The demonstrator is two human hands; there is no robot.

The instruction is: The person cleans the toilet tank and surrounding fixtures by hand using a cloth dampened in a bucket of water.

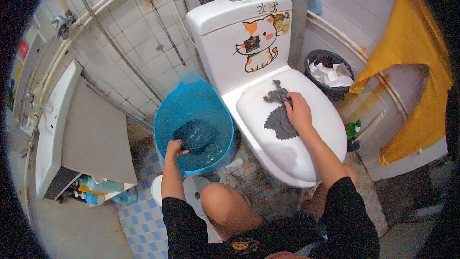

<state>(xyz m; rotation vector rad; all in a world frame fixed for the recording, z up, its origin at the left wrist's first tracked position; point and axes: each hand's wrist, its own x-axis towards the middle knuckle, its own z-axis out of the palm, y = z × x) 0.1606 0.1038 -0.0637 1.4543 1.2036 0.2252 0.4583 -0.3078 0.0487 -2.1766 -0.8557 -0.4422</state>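
My right hand [299, 111] is closed on a crumpled dark grey rag [280, 123] with a zigzag edge. The rag lies on the white lowered toilet lid [322, 117], partly bunched under my fingers. A shiny patch, perhaps wet, shows on the lid's front part. My left hand [176, 148] reaches over the near left rim of a blue plastic tub [170, 111]. Its fingers grip the edge of a dark, rounded, glossy thing [195, 134] inside the tub; whether it is a bowl or wet cloth I cannot tell. Water seems to lie around it.
Behind the lid stands the cistern [218, 33] with a cat sticker. A black bin [330, 88] holding white paper and a hanging yellow cloth [407, 57] are at right. The left side has a sink cabinet [96, 129] with bottles. A green bottle [353, 128] stands beside the toilet.
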